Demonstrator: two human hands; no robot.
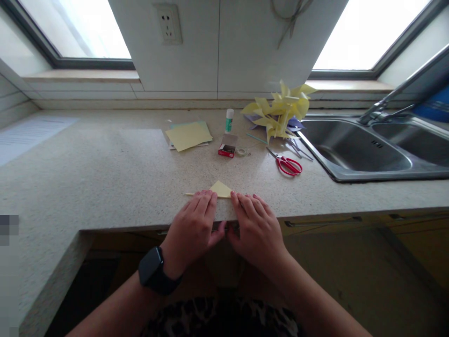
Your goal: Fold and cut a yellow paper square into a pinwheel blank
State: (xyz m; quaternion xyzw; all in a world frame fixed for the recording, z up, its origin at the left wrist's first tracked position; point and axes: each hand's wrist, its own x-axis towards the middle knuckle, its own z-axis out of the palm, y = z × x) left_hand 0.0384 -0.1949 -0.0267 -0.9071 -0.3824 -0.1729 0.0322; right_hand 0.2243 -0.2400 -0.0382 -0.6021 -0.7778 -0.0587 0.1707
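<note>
A pale yellow piece of paper [220, 188] lies near the counter's front edge, partly rolled into a thin tube. One corner points away from me, and the tube's end sticks out to the left. My left hand [197, 221] rests on the left part of the roll, fingers stretched out flat. On the right part lie the outstretched fingers of my right hand [255, 224]. Both thumbs hang at the counter edge, apart from the paper. What lies under the fingers is hidden.
Farther back are yellow paper sheets [189, 136], a glue stick [229, 120], a small red box [227, 147] and a tape roll [242, 152]. Red-handled scissors [288, 165] lie right, before yellow paper pinwheels [280, 110]. A steel sink [336, 177] is at right, printed paper [31, 133] at left.
</note>
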